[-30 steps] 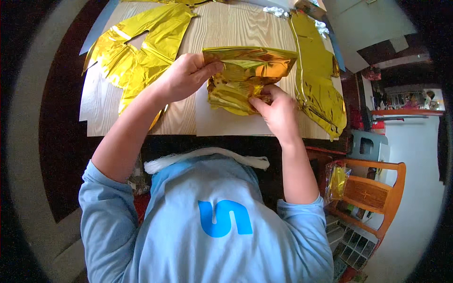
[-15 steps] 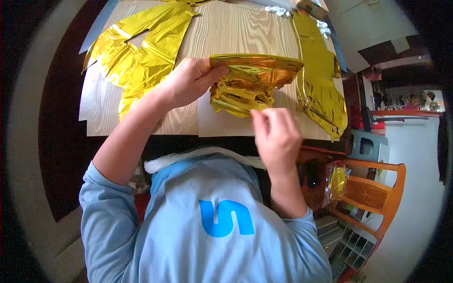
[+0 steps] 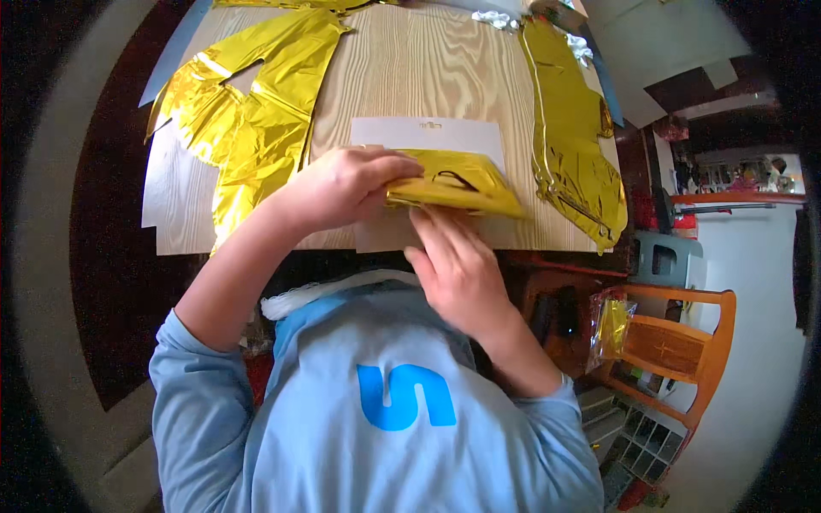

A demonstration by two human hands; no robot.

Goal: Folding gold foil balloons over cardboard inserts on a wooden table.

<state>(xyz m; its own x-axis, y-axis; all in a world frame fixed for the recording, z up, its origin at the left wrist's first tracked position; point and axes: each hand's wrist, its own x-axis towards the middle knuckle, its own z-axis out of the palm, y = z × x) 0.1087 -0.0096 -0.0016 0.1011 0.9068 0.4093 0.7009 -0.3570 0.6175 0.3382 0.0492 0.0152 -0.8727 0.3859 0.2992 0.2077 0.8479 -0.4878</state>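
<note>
My left hand point(image 3: 346, 186) is closed on the left end of a folded gold foil balloon point(image 3: 466, 173), thumb side toward the foil. This bundle is a flat, shiny strip held low above a white sheet of card point(image 3: 428, 132) at the table's near edge. A thin dark curved line shows on its top face. My right hand point(image 3: 460, 275) has its fingers stretched out, their tips at the near edge of the bundle; whether they reach beneath it is hidden.
A large flat gold foil balloon point(image 3: 291, 73) lies on the left of the wood-grain table point(image 3: 410, 68). Another gold foil piece point(image 3: 564, 111) lies on the right. Beyond the table's right corner stand a grey-blue stool point(image 3: 671, 259) and a wooden chair point(image 3: 667, 342) with a clear packet point(image 3: 611, 329).
The gold foil has come down and nearer and is now folded into a flatter strip. My right hand has gone from a pinch to stretched fingers and moved left.
</note>
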